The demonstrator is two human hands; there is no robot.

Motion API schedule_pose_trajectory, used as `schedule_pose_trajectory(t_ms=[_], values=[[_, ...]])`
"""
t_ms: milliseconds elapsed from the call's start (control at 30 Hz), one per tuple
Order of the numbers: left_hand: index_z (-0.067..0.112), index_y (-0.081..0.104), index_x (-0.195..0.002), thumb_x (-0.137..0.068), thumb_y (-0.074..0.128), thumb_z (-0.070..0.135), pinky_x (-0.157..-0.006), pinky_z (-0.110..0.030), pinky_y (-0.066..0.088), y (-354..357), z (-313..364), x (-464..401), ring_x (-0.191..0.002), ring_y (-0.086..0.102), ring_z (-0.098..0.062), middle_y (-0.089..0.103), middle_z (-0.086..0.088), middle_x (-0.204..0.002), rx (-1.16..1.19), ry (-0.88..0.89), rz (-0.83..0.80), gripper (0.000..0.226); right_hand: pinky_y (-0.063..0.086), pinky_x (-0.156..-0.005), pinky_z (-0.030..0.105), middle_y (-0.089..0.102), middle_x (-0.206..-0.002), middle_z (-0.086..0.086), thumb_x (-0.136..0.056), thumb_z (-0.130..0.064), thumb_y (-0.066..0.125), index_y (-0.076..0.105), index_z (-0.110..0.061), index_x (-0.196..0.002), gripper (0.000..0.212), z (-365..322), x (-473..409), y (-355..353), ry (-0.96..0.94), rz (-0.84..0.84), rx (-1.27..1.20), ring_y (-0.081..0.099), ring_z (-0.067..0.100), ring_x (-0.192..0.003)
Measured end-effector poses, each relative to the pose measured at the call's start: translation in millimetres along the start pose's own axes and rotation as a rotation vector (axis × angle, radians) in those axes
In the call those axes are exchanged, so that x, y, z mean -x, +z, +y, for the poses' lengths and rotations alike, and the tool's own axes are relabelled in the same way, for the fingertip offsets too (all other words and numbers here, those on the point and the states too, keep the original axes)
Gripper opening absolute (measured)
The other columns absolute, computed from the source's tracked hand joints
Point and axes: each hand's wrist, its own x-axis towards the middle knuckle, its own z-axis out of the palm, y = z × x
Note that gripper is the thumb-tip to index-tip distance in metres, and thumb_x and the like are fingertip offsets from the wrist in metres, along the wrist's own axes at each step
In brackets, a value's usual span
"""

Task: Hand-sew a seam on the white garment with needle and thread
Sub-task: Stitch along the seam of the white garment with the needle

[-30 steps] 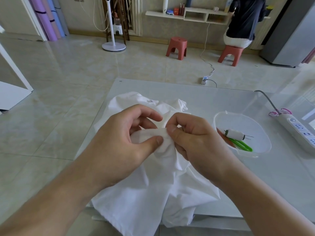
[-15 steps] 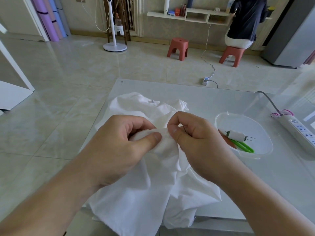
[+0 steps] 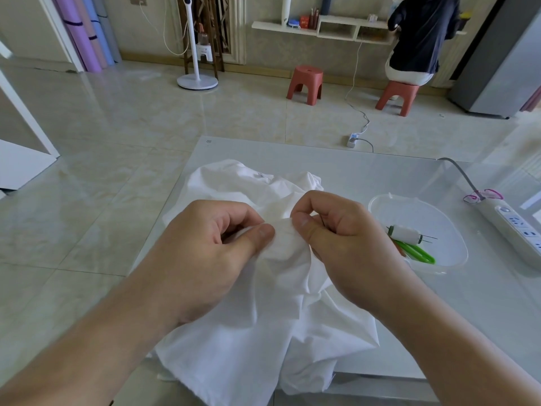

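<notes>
White garment is pinched at 1 raised fold by left hand and right hand; no needle or stitches visible, so sewing progress can't be judged.

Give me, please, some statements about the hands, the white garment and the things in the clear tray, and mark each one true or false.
1. Both hands pinch the white garment. True: the left hand and the right hand hold a raised fold between thumb and fingers.
2. The spool of white thread lies in the clear tray. True.
3. The scissors with green handles lie on the garment. False: they lie in the tray, beside the spool.
4. The garment lies wholly on the table. False: its near part hangs over the table's front edge.
5. The power strip is left of the garment. False: it is at the right, beyond the tray.
</notes>
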Motion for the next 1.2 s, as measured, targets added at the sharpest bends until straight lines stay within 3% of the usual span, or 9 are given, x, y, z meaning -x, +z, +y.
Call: schedule_pose_trajectory(t_ms=[100,200,267,367,433,600,800,1033,1200], values=[[0.027,0.074,-0.074,-0.096,0.069,0.035,-0.054,-0.016,0.038,0.9,2.3,1.0,-0.049,0.047,-0.003,0.055,0.014,-0.052,-0.042,-0.009,0.001,0.024,0.028,-0.046,0.018,0.037,-0.053,-0.01,-0.105,-0.015,0.058,0.06,-0.021,-0.076,0.03,0.5,-1.1,0.1,-0.006,0.005,0.0,0.031,0.01,-0.048],[0.024,0.075,-0.074,-0.098,0.067,0.037,-0.053,-0.018,0.039,1.3,2.7,2.1,-0.051,0.048,-0.006,0.055,0.007,-0.054,-0.041,0.004,-0.029,0.028,0.029,-0.047,0.018,0.036,-0.052,-0.011,-0.105,-0.015,0.059,0.06,-0.021,-0.075,0.031,1.0,-2.8,-0.4,-0.009,0.007,0.01,0.032,0.01,-0.048],[0.023,0.076,-0.076,-0.1,0.068,0.04,-0.055,-0.027,0.043,1.0,2.1,2.6,-0.054,0.051,-0.011,0.059,-0.002,-0.059,-0.017,0.019,-0.062,0.03,0.029,-0.046,0.017,0.036,-0.05,-0.011,-0.105,-0.016,0.06,0.061,-0.021,-0.075,0.03,0.8,-3.2,-0.5,-0.009,0.009,0.018,0.031,0.009,-0.046],[0.026,0.08,-0.087,-0.099,0.068,0.044,-0.072,-0.048,0.06,0.3,3.2,3.7,-0.072,0.071,-0.022,0.075,-0.001,-0.075,0.037,0.017,-0.112,0.024,0.029,-0.044,0.017,0.037,-0.051,-0.008,-0.104,-0.017,0.061,0.063,-0.021,-0.077,0.028,0.0,-2.7,0.7,-0.004,0.011,0.022,0.031,0.009,-0.045],[0.028,0.082,-0.092,-0.099,0.068,0.041,-0.084,-0.053,0.061,0.2,3.4,4.2,-0.084,0.076,-0.022,0.08,0.0,-0.085,0.058,0.021,-0.099,0.021,0.028,-0.044,0.017,0.037,-0.052,-0.005,-0.105,-0.017,0.06,0.066,-0.022,-0.082,0.024,-0.6,-1.7,1.3,-0.006,0.018,0.009,0.03,0.01,-0.045],[0.028,0.082,-0.092,-0.102,0.071,0.033,-0.088,-0.051,0.061,0.4,6.3,5.1,-0.088,0.077,-0.015,0.081,0.005,-0.089,0.087,0.022,-0.068,0.016,0.028,-0.042,0.019,0.035,-0.05,-0.004,-0.103,-0.014,0.062,0.065,-0.025,-0.098,0.013,-5.8,6.6,-3.1,-0.049,0.039,-0.13,0.029,0.01,-0.041],[0.027,0.083,-0.093,-0.102,0.065,0.025,-0.086,-0.05,0.062,0.0,7.7,6.2,-0.087,0.077,-0.016,0.081,0.004,-0.089,0.103,0.029,-0.078,0.02,0.034,-0.05,0.018,0.031,-0.053,-0.009,-0.092,-0.02,0.078,0.067,-0.023,-0.081,0.017,-4.5,7.7,0.5,-0.126,0.036,0.041,0.031,0.009,-0.048],[0.027,0.083,-0.092,-0.102,0.066,0.024,-0.087,-0.048,0.062,0.0,6.3,5.7,-0.089,0.078,-0.016,0.081,0.004,-0.089,0.115,0.019,-0.057,0.019,0.034,-0.051,0.018,0.03,-0.053,-0.01,-0.094,-0.016,0.075,0.066,-0.021,-0.075,0.021,-2.0,3.2,-4.8,-0.1,0.085,0.072,0.031,0.009,-0.05],[0.03,0.082,-0.089,-0.102,0.066,0.025,-0.079,-0.03,0.053,-0.5,6.1,5.1,-0.084,0.076,-0.009,0.08,0.008,-0.086,0.089,0.025,-0.039,0.021,0.033,-0.053,0.023,0.037,-0.056,-0.008,-0.099,-0.016,0.062,0.071,-0.019,-0.086,0.016,0.3,2.5,-9.8,-0.011,0.072,-0.086,0.036,0.011,-0.055]])
